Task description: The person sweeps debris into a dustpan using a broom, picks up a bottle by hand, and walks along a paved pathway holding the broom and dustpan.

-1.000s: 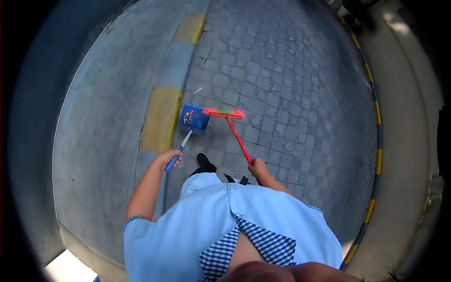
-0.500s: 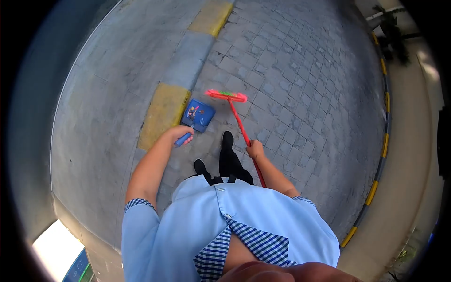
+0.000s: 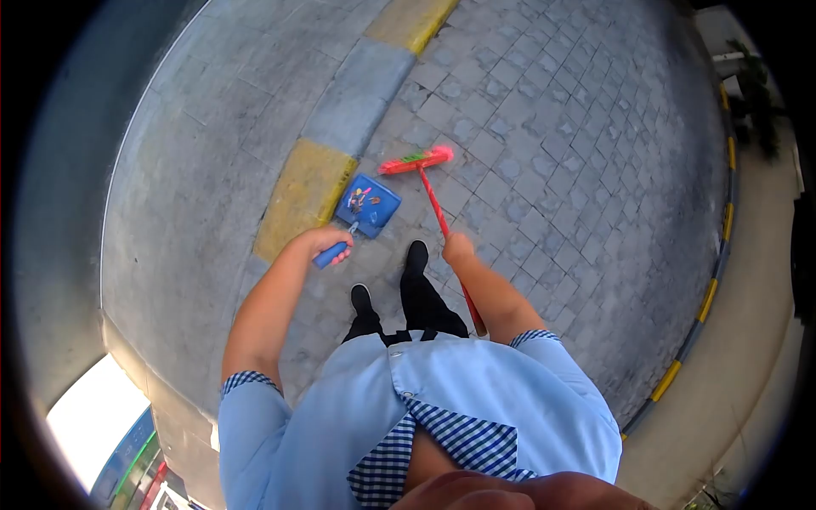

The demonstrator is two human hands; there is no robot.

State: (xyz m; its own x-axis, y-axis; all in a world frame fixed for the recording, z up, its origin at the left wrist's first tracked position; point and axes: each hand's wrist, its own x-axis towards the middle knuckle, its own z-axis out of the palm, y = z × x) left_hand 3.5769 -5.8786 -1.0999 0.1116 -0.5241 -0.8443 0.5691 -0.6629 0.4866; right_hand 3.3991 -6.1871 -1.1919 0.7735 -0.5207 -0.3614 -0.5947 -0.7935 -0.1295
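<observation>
My left hand point(image 3: 330, 246) is closed round the handle of a blue dustpan point(image 3: 384, 204), whose pan lies beside the yellow part of the kerb. Several small colourful bits of litter point(image 3: 361, 200) rest in the pan. My right hand point(image 3: 458, 247) grips the red stick of a broom point(image 3: 432, 198). The broom's head point(image 3: 416, 160), with pink and green bristles, is just beyond the dustpan and apart from it, over the paving. Most of the fingers of my right hand are hidden behind the hand itself.
A kerb point(image 3: 293, 200) painted yellow and grey runs along the left of the paving point(image 3: 544, 170), with a raised pavement point(image 3: 195, 187) beyond it. Another striped kerb point(image 3: 702, 299) curves along the right. My black shoes point(image 3: 416, 257) stand just below the broom.
The broom head has tilted, its right end now higher, and my right hand has risen slightly up the view. The dustpan appears a little further right, still in my left hand.
</observation>
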